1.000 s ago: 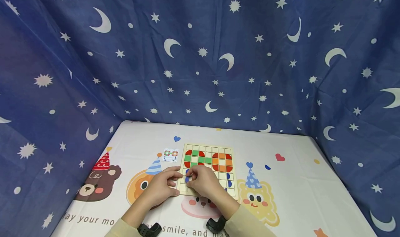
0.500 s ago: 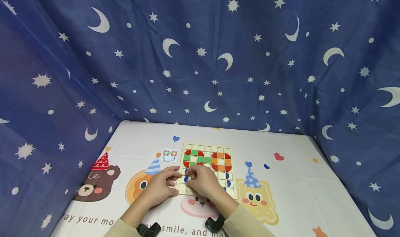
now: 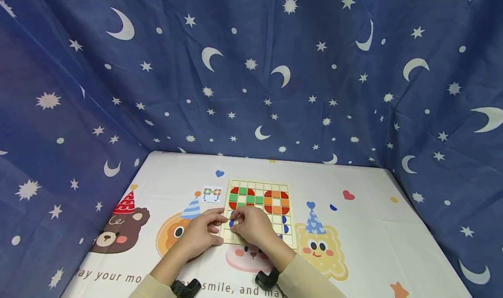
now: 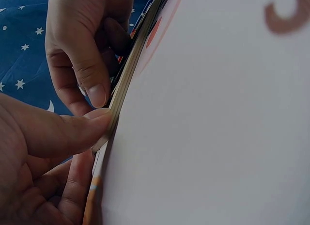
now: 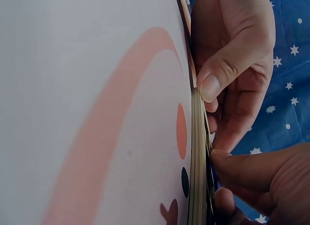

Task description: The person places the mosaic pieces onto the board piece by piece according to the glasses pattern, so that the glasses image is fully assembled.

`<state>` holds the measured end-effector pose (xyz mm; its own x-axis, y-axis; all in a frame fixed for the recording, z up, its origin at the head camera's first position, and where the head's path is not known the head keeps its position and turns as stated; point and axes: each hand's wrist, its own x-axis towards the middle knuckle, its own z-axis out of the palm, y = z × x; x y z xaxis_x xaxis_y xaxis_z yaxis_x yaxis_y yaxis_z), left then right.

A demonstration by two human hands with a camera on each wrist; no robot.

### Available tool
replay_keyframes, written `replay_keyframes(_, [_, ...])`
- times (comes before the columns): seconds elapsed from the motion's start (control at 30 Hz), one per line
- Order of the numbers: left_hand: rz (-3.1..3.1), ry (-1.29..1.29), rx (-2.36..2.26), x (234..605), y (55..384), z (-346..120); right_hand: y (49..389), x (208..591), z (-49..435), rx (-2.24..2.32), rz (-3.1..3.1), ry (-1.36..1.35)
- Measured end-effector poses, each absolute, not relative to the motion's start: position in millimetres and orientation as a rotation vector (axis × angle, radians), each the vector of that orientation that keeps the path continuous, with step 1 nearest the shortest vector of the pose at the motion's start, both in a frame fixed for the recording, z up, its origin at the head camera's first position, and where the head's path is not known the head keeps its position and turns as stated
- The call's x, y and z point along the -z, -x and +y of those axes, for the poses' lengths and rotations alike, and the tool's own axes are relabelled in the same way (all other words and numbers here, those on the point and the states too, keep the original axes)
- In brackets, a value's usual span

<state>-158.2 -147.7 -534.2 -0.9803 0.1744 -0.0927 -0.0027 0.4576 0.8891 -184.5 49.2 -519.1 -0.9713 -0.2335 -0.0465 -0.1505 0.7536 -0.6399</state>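
Note:
A pale wooden grid puzzle board lies on the table, bearing red, green, orange and blue pieces. My left hand grips its left edge near the front corner; the left wrist view shows the thumb against the board's side. Over the board's lower left, my right hand has its thumb and index finger at a blue half-round piece, pinching it as far as I can see. That hand covers the board's middle cells. In the right wrist view both hands' fingertips meet close to the board's edge.
A small pattern card lies beside the board's upper left. More blue pieces sit along the board's right part. The white cloth carries printed animals and lettering, and a blue starry curtain stands behind and at both sides.
Both hands keep nearly the same pose at the board. The whole head view has shifted slightly.

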Motion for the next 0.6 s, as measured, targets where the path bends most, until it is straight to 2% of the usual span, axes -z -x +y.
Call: replay_keyframes(0.6, [2.536, -0.138, -1.545, 533.5, 157.2, -147.3, 185.0, 516.1, 53.6, 1.059, 2.782, 0.340])
